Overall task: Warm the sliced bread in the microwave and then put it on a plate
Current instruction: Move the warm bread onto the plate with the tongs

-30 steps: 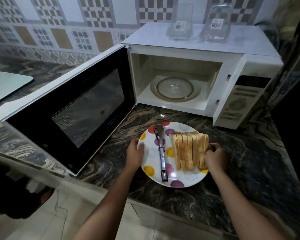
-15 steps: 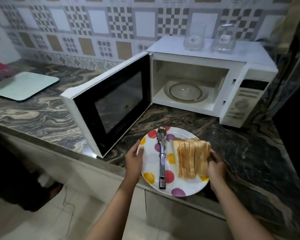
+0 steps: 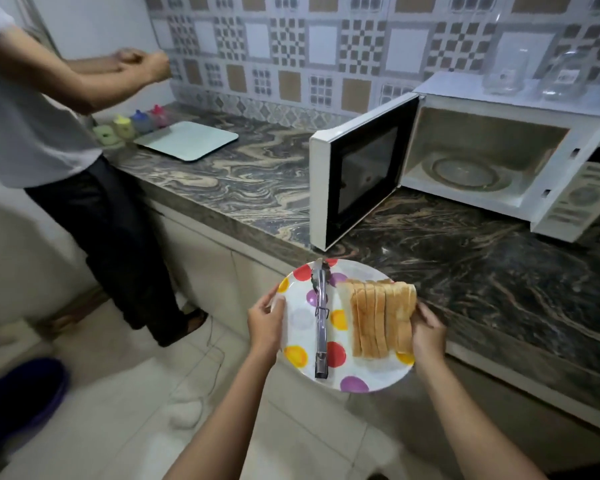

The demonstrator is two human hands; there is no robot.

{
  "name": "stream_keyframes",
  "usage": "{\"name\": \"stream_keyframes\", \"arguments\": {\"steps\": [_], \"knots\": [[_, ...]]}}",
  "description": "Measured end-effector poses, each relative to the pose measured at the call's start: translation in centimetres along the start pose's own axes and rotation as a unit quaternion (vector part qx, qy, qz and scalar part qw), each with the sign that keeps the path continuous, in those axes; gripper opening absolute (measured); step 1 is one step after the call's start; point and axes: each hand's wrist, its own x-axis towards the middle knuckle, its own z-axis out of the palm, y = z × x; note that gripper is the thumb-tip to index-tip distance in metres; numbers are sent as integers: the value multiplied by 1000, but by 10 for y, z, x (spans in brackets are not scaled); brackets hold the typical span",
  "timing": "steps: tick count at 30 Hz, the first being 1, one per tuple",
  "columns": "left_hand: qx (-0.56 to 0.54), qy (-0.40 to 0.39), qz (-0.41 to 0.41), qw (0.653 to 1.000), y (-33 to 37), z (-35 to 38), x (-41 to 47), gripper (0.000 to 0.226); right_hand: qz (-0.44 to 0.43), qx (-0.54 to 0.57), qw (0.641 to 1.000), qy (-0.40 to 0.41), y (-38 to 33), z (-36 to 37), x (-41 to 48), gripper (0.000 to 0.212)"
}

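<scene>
Left hand (image 3: 266,322): gripping left rim of round white polka-dot plate (image 3: 300,320). Right hand (image 3: 427,332): gripping right rim, touching stack of sliced bread (image 3: 381,318) upright on plate. Metal tongs (image 3: 321,320) beside bread. White microwave (image 3: 499,161): door open, on marbled countertop (image 3: 257,178).

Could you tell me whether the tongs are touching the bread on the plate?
Apart. The head view shows the tongs lying left of the bread, with a clear strip of plate between them along their whole length.
</scene>
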Motion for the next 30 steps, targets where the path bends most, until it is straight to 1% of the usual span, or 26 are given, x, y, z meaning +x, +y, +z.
{"name": "stream_keyframes", "arguments": {"steps": [4,7,10,14,17,23,26,30], "knots": [[-36,34,-6,999,7,-62,-5,33,-13,-21,998,-57,3,45,-35,33],[-32,70,4,997,16,-102,-1,34,-10,-19,995,-97,2,84,-53,33],[-35,101,4,994,24,-133,14,37,-11,-15,991,-136,0,124,-61,32],[-13,144,3,990,31,-161,53,39,-8,-7,985,-174,-9,182,-53,29],[-2,172,6,985,39,-172,93,40,-10,-8,981,-196,-13,230,-34,27],[-35,206,6,978,61,-169,183,41,0,-17,975,-219,-27,315,26,25],[-47,219,3,975,72,-156,221,40,-4,-29,977,-210,-47,343,54,25],[-36,209,6,977,85,-137,268,34,11,-40,981,-188,-58,369,93,16]]}}
